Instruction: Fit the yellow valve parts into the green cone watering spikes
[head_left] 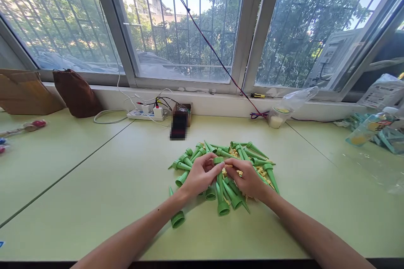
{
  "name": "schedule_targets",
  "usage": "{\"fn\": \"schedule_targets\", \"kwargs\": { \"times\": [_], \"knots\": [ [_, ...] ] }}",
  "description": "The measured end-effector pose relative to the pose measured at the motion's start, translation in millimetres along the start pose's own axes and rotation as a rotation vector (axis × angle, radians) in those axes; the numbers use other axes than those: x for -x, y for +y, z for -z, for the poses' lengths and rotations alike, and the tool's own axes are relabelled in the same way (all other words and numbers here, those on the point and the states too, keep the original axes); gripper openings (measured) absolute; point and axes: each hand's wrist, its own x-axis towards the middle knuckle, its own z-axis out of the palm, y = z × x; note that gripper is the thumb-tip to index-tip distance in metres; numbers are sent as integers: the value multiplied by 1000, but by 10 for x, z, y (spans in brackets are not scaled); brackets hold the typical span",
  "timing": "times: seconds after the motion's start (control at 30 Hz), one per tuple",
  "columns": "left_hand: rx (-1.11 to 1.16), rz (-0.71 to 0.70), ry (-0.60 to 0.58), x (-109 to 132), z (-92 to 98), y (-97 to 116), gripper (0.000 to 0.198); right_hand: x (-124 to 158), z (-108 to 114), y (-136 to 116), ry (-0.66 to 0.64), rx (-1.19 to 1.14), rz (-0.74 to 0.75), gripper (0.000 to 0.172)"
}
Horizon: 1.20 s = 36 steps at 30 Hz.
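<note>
A pile of green plastic cone spikes (252,153) lies on the pale green table (94,176), mixed with small yellow parts (235,153). Over the middle of the pile, my left hand (198,176) and my right hand (248,178) meet. Both hands have their fingers closed on one green cone spike (219,164), held upright with its wide cap end at the top. Another green cone (177,217) lies apart beside my left forearm.
A power strip (145,113) with plugs and cables sits at the window sill, next to a small dark box (179,124). A brown pouch (75,92) and cardboard box (22,92) stand far left. Plastic bags (375,126) lie far right; a jar (276,118) stands by the sill.
</note>
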Motion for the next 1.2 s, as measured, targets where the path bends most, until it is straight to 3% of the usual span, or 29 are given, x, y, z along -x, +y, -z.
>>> {"fn": "schedule_targets", "kwargs": {
  "times": [0.4,0.6,0.93,1.2],
  "knots": [
    [-94,-62,-18,-1,17,-54,30,2,-29,69,-20,28,-44,47],
    [-58,-45,-10,-5,7,-44,32,-3,-36,47,20,26,-42,44],
    [14,-4,50,1,-3,1,33,0,-24,-19,147,59,10,16],
    [42,-3,40,3,-13,38,33,-16,-21,-14,104,62,-25,29]
  ]
}}
